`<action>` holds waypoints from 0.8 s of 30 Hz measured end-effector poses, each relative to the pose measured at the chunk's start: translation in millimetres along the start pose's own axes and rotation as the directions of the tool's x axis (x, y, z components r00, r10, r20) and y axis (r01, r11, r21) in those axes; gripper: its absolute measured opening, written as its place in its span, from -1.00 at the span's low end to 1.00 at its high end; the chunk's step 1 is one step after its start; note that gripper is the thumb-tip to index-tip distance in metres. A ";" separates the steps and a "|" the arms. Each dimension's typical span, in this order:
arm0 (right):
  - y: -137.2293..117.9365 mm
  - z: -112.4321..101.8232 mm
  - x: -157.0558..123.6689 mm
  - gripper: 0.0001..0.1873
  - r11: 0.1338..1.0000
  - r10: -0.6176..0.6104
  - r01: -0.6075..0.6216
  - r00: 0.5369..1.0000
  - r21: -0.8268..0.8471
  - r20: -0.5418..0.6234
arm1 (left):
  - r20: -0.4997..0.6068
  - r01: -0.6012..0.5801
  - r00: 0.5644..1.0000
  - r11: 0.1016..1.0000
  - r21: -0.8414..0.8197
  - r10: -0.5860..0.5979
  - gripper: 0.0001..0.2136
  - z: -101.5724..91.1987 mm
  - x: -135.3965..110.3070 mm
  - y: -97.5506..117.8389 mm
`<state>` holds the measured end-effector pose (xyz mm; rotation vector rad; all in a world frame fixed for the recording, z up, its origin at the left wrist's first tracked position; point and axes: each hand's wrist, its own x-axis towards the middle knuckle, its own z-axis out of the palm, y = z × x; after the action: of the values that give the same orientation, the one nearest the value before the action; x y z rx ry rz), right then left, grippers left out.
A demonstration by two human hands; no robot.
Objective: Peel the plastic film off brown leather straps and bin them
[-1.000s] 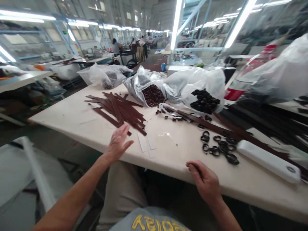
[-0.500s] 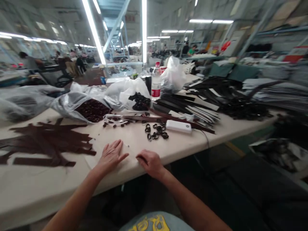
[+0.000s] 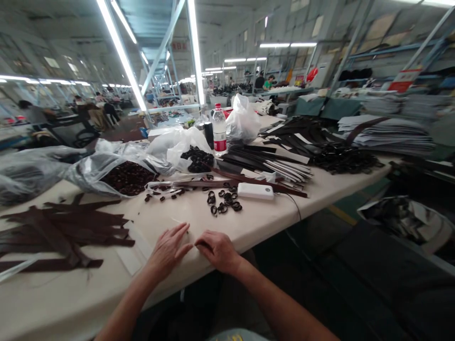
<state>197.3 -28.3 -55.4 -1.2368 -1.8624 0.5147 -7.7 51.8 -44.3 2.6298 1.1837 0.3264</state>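
My left hand lies on the cream-covered table near its front edge, fingers stretched out and thumb apart. A white strip lies just left of that wrist. Close beside its thumb, my right hand has its fingers curled together in a pinch; whatever may be between them is hidden. Beyond both hands sit several small black loops, next to a white oblong device with a cable. Flat dark brown strips are heaped to the left.
An open plastic bag of small dark brown pieces stands behind, beside a white bag with black pieces. A red-capped bottle rises mid-table. Black strips and stacked grey sheets fill the right. People work far back.
My left hand has come closer to my right hand, so thumb and fingertips nearly meet. The white strip by the left wrist shows more. The whole view has shifted slightly.
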 end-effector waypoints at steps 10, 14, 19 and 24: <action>89.9 -123.2 102.3 -0.77 0.833 0.318 -0.388 0.919 -0.395 -0.231 | -0.612 -0.137 0.791 0.977 -0.166 0.007 -0.81 -0.3 -28.7 -21.9; 129.8 -149.0 141.0 -0.75 0.615 0.498 -0.528 0.836 -0.585 -0.232 | -0.632 -0.190 0.774 0.966 -0.174 0.039 -0.88 3.4 -33.0 -22.6; 148.7 -151.9 153.2 -0.72 0.445 0.602 -0.539 0.771 -0.715 -0.207 | -0.621 -0.177 0.784 0.957 -0.229 -0.003 -0.90 4.4 -36.0 -18.5; 136.1 -153.8 151.6 -0.74 0.409 0.575 -0.512 0.787 -0.755 -0.222 | -0.575 -0.179 0.818 0.949 -0.258 -0.002 -0.89 4.4 -34.9 -14.5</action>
<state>370.8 150.8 -0.9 -2.5292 -1.7354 -0.0011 -39.1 34.3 -56.6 2.3755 1.0431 1.2840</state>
